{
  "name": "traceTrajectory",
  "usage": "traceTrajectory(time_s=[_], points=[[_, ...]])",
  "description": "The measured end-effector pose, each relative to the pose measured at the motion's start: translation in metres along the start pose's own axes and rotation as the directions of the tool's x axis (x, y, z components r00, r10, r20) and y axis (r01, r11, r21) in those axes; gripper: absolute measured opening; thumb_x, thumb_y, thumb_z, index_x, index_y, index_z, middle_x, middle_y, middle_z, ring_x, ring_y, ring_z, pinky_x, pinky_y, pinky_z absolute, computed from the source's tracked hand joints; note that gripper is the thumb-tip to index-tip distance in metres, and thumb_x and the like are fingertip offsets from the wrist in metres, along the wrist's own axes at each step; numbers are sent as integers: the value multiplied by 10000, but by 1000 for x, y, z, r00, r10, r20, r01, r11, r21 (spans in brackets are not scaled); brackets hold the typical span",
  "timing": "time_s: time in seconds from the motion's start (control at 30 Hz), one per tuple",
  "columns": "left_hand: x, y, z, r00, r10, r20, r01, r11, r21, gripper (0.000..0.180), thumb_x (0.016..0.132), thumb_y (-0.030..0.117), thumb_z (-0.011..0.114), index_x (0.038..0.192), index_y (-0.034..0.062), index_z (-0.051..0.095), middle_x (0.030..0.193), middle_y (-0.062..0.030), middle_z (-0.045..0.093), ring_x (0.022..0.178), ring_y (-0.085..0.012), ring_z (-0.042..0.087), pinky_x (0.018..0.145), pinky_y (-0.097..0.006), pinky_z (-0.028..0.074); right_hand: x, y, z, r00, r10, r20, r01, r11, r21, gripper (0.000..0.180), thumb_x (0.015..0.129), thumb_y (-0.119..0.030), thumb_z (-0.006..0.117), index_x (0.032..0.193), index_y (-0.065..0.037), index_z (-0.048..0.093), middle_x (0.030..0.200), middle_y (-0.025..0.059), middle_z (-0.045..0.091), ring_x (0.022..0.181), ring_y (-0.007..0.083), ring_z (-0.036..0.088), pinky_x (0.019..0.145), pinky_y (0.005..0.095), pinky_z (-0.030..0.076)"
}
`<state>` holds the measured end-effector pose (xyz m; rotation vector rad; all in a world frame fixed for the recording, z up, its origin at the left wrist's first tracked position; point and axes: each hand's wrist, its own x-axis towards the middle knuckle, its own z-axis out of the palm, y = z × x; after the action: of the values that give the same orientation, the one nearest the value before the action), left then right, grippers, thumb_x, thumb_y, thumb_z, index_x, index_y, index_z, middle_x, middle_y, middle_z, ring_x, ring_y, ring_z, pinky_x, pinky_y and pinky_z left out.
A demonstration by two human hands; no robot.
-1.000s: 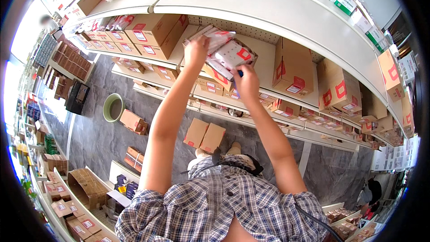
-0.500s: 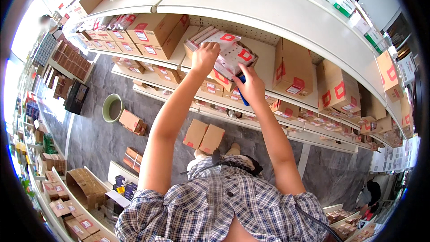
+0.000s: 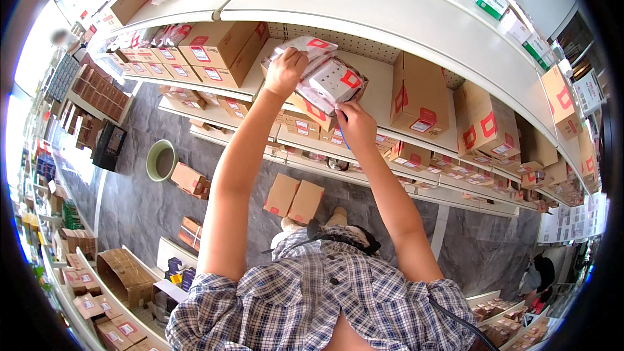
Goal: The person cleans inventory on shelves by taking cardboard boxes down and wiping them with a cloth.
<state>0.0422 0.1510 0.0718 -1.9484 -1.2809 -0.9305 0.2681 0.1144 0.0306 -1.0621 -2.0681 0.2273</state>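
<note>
An open cardboard box (image 3: 311, 109) on the shelf holds clear plastic packets with red marks. My left hand (image 3: 286, 73) is closed on one packet (image 3: 314, 45) at the box's far left side, and it sits tilted up. In front of it lies a packet (image 3: 338, 82) with a white panel that has small dark holes. My right hand (image 3: 356, 125) pinches the near corner of this packet, fingers bent. A thin blue thing (image 3: 343, 138) shows beside the right palm; most of it is hidden.
Closed cartons (image 3: 218, 52) stand left of the box, and a tall carton (image 3: 419, 94) stands to its right. A shelf board (image 3: 364, 6) runs above and beyond my hands. Two cartons (image 3: 294, 197) lie by my feet. A green bucket (image 3: 161, 160) stands on the floor.
My left hand has moved slightly left and nearer, and the packet under it has tilted up. The right hand's fingers have closed at the packet's corner; less of the blue thing shows.
</note>
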Motion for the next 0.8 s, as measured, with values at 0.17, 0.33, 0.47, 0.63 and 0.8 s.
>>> traceTrajectory(time_s=[0.17, 0.33, 0.47, 0.63, 0.8], points=[[-24, -4, 15, 990, 5, 144, 9, 996, -94, 156, 708, 58, 561, 862, 71, 583, 864, -45, 612, 886, -218, 575, 694, -316, 531, 1, -5, 3, 999, 19, -32, -19, 1000, 8, 109, 822, -158, 641, 873, -64, 663, 887, 57, 654, 738, 268, 630, 634, 347, 507], [-30, 5, 21, 982, -94, 165, 124, 975, -185, 182, 732, 35, 576, 909, 72, 600, 876, -42, 631, 931, -237, 581, 709, -346, 529, 6, -5, 5, 999, 35, -36, -35, 999, 7, 133, 836, -192, 639, 882, -70, 666, 874, 73, 658, 742, 289, 631, 641, 357, 504], [-19, 32, -7, 936, -351, -15, 348, 932, -106, 200, 780, 94, 596, 975, 54, 588, 1018, -92, 601, 1016, -288, 540, 838, -391, 468, 19, 14, -11, 985, 153, -73, -138, 974, 180, 219, 879, -312, 594, 900, -111, 680, 861, 116, 672, 763, 324, 644, 640, 384, 508], [-37, 55, -28, 373, -877, 302, 927, 366, -81, 513, 817, 236, 599, 1233, -3, 417, 1163, -240, 508, 1064, -402, 509, 906, -438, 428, 70, 68, -12, 914, 403, 56, -406, 900, 159, 435, 925, -376, 503, 1133, -6, 600, 1090, 222, 623, 1082, 350, 570, 898, 389, 456], [-85, 47, 27, 136, -841, 524, 979, 32, -203, 712, 861, 393, 562, 1328, -80, 307, 1217, -335, 487, 1155, -450, 484, 971, -421, 409, 86, 82, 3, 809, 438, 392, -463, 886, -34, 612, 926, -538, 352, 1065, -8, 625, 1074, 256, 610, 1051, 399, 567, 914, 446, 440]])
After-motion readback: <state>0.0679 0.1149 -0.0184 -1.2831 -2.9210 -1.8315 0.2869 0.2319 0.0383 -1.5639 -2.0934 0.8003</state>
